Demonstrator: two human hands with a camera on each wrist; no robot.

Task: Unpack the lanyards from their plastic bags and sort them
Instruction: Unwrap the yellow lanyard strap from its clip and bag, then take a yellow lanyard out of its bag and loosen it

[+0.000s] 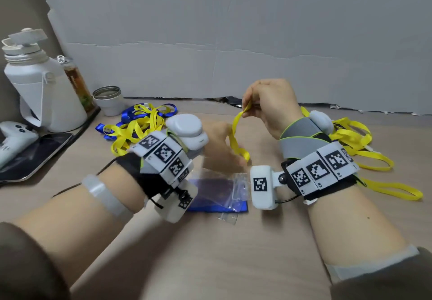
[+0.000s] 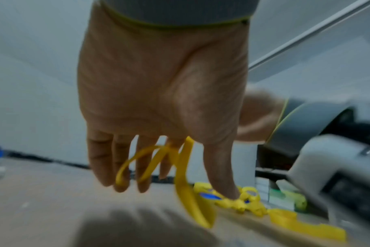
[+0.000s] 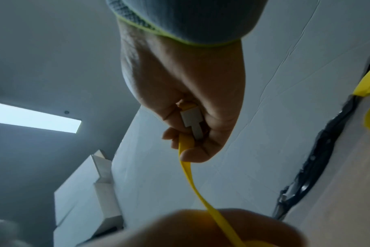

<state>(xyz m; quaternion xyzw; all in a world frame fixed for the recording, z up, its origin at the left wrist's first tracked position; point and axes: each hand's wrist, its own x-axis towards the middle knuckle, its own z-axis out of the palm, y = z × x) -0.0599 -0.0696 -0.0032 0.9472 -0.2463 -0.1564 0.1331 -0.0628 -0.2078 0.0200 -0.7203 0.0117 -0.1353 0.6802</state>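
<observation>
A yellow lanyard (image 1: pixel 235 133) hangs between my two hands above the table. My right hand (image 1: pixel 247 105) is raised and pinches its top end; in the right wrist view its fingers (image 3: pixel 190 142) curl round the strap (image 3: pixel 190 177) and its grey clip (image 3: pixel 192 123). My left hand (image 1: pixel 219 150) is lower and blurred, at the strap's bottom loop. Seen from the left wrist, its fingers (image 2: pixel 120 167) hang straight, with the strap (image 2: pixel 185 175) running loosely past them. Clear plastic bags (image 1: pixel 224 187) lie below my hands on something flat and blue.
A mixed pile of blue and yellow lanyards (image 1: pixel 140 124) lies at the back left. A yellow-only pile (image 1: pixel 350 140) lies on the right. A white jug (image 1: pixel 39 84), a bottle (image 1: pixel 74 80), a metal cup (image 1: pixel 108 100), a tablet (image 1: pixel 28 157) and a controller (image 1: pixel 14 136) stand far left.
</observation>
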